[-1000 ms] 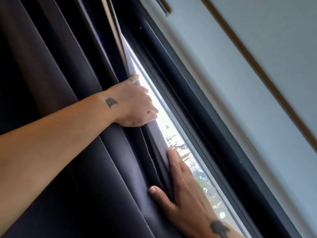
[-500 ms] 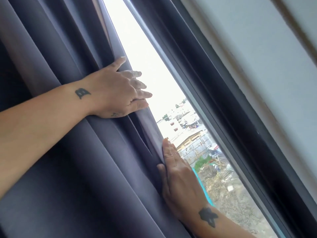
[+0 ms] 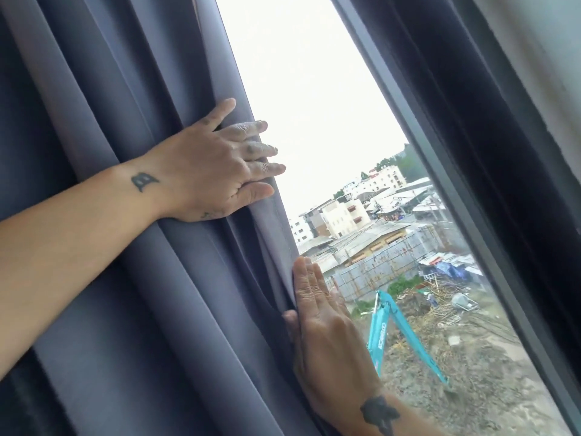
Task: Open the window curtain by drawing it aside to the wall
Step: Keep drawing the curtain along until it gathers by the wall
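Note:
The grey-purple curtain (image 3: 125,127) hangs in thick folds over the left half of the view. Its free edge runs diagonally down the middle. My left hand (image 3: 213,165) reaches in from the left and clasps the bunched folds at that edge, fingers lying over it toward the glass. Lower down, my right hand (image 3: 323,335) comes up from the bottom; its fingers lie flat behind the edge and its thumb sits in front, pinching the fabric. A strip of window glass (image 3: 314,114) is uncovered between the curtain edge and the frame.
A dark window frame (image 3: 471,171) runs diagonally down the right side, with pale wall (image 3: 547,58) beyond it at the top right. Buildings and a blue excavator on a construction site show through the glass.
Both hands have carried the curtain edge leftward, away from the frame. The strip of bare glass has widened from a narrow slit to a broad band.

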